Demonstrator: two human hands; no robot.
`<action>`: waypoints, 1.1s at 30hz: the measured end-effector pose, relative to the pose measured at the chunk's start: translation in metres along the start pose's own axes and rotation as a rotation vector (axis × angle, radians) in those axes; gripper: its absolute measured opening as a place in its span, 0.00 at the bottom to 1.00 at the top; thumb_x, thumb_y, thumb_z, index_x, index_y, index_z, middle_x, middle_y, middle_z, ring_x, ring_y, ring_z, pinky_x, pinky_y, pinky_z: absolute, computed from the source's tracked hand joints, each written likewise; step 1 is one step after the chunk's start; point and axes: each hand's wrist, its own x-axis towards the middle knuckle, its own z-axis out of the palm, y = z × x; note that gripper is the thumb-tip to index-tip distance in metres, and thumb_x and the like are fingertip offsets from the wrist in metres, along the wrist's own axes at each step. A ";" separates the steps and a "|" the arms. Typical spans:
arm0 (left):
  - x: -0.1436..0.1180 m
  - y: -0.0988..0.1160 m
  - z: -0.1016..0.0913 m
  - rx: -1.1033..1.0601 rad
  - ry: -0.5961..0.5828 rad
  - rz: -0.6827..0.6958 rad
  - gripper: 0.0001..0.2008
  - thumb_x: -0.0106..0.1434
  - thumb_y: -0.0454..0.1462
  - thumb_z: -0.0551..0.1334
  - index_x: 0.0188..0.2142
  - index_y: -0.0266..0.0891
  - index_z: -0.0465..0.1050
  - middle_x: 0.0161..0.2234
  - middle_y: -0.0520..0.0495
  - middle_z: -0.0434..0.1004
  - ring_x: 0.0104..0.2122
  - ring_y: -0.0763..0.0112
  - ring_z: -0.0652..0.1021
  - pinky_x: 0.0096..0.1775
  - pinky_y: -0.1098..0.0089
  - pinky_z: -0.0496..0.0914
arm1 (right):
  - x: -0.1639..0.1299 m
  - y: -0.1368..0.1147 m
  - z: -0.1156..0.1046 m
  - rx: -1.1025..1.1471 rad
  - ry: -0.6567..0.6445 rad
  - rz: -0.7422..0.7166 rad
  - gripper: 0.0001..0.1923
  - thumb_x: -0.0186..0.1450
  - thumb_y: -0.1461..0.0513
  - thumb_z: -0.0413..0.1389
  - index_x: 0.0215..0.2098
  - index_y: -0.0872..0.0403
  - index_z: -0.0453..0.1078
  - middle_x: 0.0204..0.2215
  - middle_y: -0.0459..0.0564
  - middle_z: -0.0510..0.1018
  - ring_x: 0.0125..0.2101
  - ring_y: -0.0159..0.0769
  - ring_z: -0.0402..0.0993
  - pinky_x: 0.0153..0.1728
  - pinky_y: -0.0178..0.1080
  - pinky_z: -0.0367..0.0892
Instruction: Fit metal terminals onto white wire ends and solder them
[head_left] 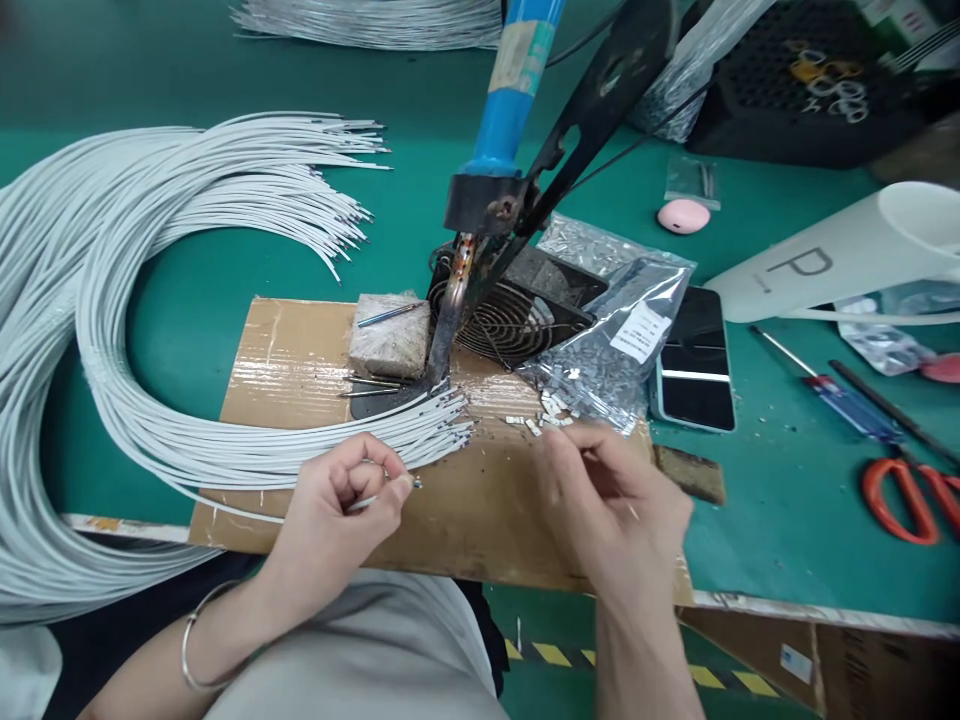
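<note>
Nearest, the left hand [345, 510] pinches 1 white wire [417, 484] between its fingers, the tip poking out above the cardboard [480, 535] with no metal piece visible on it. The right hand [619, 500] has its fingers drawn together beside the loose metal pieces [551, 404]; whether they grip 1 cannot be told. Just beyond, a wire bundle [330, 442] spreads its ends before the soldering iron [501, 110]; these look unfitted, so most wires seem left to do, and no finished 1 can be made out. Farther off, another bundle [255, 195] curls on the counter [187, 310].
</note>
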 end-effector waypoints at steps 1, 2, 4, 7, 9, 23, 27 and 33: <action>0.001 0.001 -0.001 0.004 0.000 -0.005 0.09 0.62 0.39 0.65 0.29 0.40 0.67 0.16 0.65 0.49 0.18 0.79 0.48 0.21 0.74 0.43 | 0.006 0.007 -0.005 -0.107 0.019 -0.021 0.09 0.72 0.60 0.59 0.33 0.51 0.74 0.26 0.45 0.73 0.25 0.34 0.67 0.27 0.37 0.62; 0.001 0.002 -0.001 0.010 -0.001 -0.010 0.09 0.61 0.39 0.65 0.29 0.40 0.67 0.16 0.65 0.50 0.18 0.80 0.49 0.21 0.74 0.44 | 0.013 0.014 -0.008 -0.207 0.000 -0.061 0.06 0.71 0.59 0.60 0.36 0.51 0.76 0.28 0.46 0.75 0.27 0.35 0.69 0.29 0.38 0.65; 0.001 0.003 -0.001 0.015 0.007 -0.016 0.09 0.61 0.39 0.65 0.29 0.39 0.68 0.16 0.64 0.53 0.18 0.80 0.51 0.21 0.75 0.45 | 0.024 0.024 -0.011 -0.339 -0.093 -0.148 0.06 0.69 0.59 0.61 0.40 0.52 0.78 0.29 0.47 0.77 0.28 0.36 0.72 0.30 0.39 0.68; 0.000 0.001 0.000 0.003 0.024 -0.015 0.08 0.62 0.39 0.66 0.29 0.39 0.69 0.16 0.64 0.55 0.17 0.81 0.52 0.20 0.76 0.47 | 0.033 0.031 -0.011 -0.399 -0.208 -0.208 0.07 0.70 0.59 0.58 0.36 0.53 0.76 0.26 0.47 0.75 0.26 0.37 0.72 0.27 0.39 0.66; -0.001 -0.002 0.000 -0.015 0.034 -0.013 0.08 0.62 0.39 0.66 0.30 0.39 0.69 0.16 0.63 0.57 0.16 0.81 0.53 0.20 0.76 0.48 | 0.034 0.032 -0.010 -0.426 -0.248 -0.207 0.08 0.70 0.60 0.57 0.33 0.53 0.74 0.25 0.47 0.75 0.26 0.37 0.73 0.25 0.39 0.66; 0.001 -0.009 -0.001 -0.058 0.026 0.002 0.10 0.64 0.40 0.66 0.30 0.39 0.70 0.17 0.58 0.64 0.17 0.80 0.60 0.21 0.77 0.53 | -0.011 -0.022 0.013 0.322 0.034 0.309 0.05 0.62 0.61 0.68 0.35 0.52 0.79 0.23 0.46 0.82 0.18 0.33 0.77 0.22 0.34 0.77; -0.001 -0.010 -0.002 -0.087 0.023 -0.005 0.11 0.65 0.41 0.66 0.31 0.39 0.70 0.18 0.58 0.65 0.19 0.79 0.56 0.22 0.76 0.52 | -0.027 -0.028 0.031 0.548 -0.039 0.319 0.02 0.63 0.63 0.68 0.32 0.49 0.83 0.23 0.45 0.83 0.21 0.32 0.79 0.23 0.32 0.79; -0.002 -0.003 0.000 -0.112 -0.005 -0.031 0.13 0.64 0.43 0.67 0.30 0.39 0.69 0.18 0.57 0.66 0.18 0.79 0.55 0.22 0.75 0.51 | -0.035 -0.031 0.049 0.647 -0.125 0.299 0.05 0.65 0.64 0.66 0.34 0.47 0.85 0.27 0.46 0.81 0.19 0.28 0.74 0.21 0.30 0.75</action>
